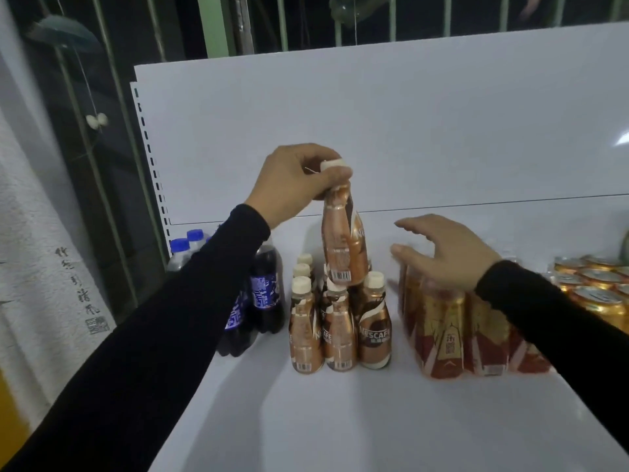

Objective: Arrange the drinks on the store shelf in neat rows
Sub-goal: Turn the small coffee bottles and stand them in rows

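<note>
My left hand (296, 180) pinches the white cap of a copper coffee bottle (342, 247) and holds it in the air above a group of several like bottles (340, 325) standing in short rows on the white shelf (340, 420). My right hand (446, 250) hovers with its fingers spread, just above a shrink-wrapped pack of red and gold cans (473, 335) to the right of the bottles. It holds nothing.
Dark cola bottles with blue labels (265, 294) stand at the shelf's left, partly behind my left sleeve. Gold cans (592, 284) sit at the far right. The shelf's white back panel (374, 131) rises behind everything. A slotted upright (149, 155) borders the left side.
</note>
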The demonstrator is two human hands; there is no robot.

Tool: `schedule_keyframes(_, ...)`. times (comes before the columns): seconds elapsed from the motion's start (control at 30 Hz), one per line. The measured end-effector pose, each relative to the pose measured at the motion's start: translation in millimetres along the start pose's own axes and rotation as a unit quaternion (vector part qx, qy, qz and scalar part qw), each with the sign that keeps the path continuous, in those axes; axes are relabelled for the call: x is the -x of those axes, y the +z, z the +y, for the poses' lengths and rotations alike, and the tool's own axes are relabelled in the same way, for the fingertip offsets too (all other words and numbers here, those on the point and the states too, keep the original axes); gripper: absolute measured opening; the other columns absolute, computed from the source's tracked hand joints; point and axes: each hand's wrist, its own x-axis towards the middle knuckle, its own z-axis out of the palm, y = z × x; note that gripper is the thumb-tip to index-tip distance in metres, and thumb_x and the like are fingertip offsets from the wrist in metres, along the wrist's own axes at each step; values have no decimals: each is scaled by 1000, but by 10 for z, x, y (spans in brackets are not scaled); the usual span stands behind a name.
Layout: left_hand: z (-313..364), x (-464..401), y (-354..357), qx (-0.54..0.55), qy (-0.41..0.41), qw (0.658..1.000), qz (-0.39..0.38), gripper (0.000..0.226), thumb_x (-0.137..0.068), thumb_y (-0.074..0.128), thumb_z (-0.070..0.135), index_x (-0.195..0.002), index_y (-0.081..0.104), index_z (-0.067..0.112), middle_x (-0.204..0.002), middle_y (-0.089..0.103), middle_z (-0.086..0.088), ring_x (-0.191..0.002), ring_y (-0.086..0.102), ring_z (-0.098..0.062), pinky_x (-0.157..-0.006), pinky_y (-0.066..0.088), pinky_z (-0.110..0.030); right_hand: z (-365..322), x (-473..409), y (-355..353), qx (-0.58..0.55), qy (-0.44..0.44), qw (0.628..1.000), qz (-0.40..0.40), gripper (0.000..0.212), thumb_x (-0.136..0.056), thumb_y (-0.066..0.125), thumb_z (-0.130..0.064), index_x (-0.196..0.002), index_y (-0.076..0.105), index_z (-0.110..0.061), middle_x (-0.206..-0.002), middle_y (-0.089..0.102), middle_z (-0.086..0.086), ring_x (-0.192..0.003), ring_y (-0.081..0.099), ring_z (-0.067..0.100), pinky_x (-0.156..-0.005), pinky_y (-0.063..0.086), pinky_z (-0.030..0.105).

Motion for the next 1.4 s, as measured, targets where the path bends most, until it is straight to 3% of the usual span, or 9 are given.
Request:
schedule_keyframes(0.1,-69,-215,120,-42,-6,999,1,18,-83,81,22,-99,75,15,-94,74,-4,-87,72,-25,-72,63,-33,183,-198,-6,63,34,995,-77,73,-91,39,-66,-152,32,-25,-156,34,0,-141,32,16,-112,24,30)
schedule_keyframes(0.3,-363,-438,440,-77,-39,996,-13,22,-83,80,25,-102,71,19,-98,72,2,-89,70,-18,-81,61,-38,322,-394,183,78,88,977,-178,85,-89,27,-74,-156,20,-23,-164,17,3,-149,19,21,-118,17,37)
schedule_keyframes(0.43,-585,-441,622,-119,-59,989,-62,23,-82,80,29,-101,71,22,-94,69,8,-92,69,-17,-87,59,-43,368,-510,239,100,94,964,-227,87,-90,25,-74,-158,14,-21,-165,9,5,-151,9,21,-120,9,39)
schedule_keyframes(0.57,-753,-333,767,-145,-82,978,-125,27,-83,79,30,-107,71,20,-98,68,5,-92,68,-16,-84,60,-35,436,-557,272,88,112,954,-262,90,-88,22,-78,-158,11,-23,-166,4,4,-152,5,20,-122,6,43)
schedule_keyframes(0.83,-991,-137,900,-247,-107,928,-259,37,-80,81,36,-111,69,21,-104,64,5,-93,61,-13,-82,52,-30,507,-570,336,98,111,947,-285,87,-91,23,-76,-158,11,-21,-166,2,4,-152,3,19,-122,7,44)
schedule_keyframes(0.93,-1057,-111,935,-267,-112,917,-274,34,-80,81,39,-106,68,23,-100,61,9,-93,61,-13,-78,50,-28,482,-559,336,98,111,948,-281,84,-94,26,-71,-158,11,-20,-166,2,4,-152,4,20,-121,8,43)
schedule_keyframes(1.03,-1125,-96,986,-306,-100,903,-286,27,-85,75,35,-106,68,21,-109,63,3,-101,61,-17,-80,46,-28,474,-558,333,104,110,948,-279,84,-94,32,-69,-158,11,-20,-166,1,4,-152,5,22,-121,10,43)
schedule_keyframes(1.27,-1145,-98,1028,-314,-98,898,-292,27,-89,71,34,-112,67,19,-119,63,-1,-103,58,-17,-82,44,-28,430,-542,316,107,108,950,-273,81,-94,40,-64,-157,15,-19,-165,5,4,-151,10,24,-120,16,42)
schedule_keyframes(1.4,-1090,-88,896,-278,-110,909,-292,34,-90,70,41,-118,68,21,-111,65,4,-99,60,-14,-80,46,-25,421,-536,311,110,107,950,-273,82,-94,41,-64,-157,14,-20,-165,4,5,-151,9,23,-119,14,41)
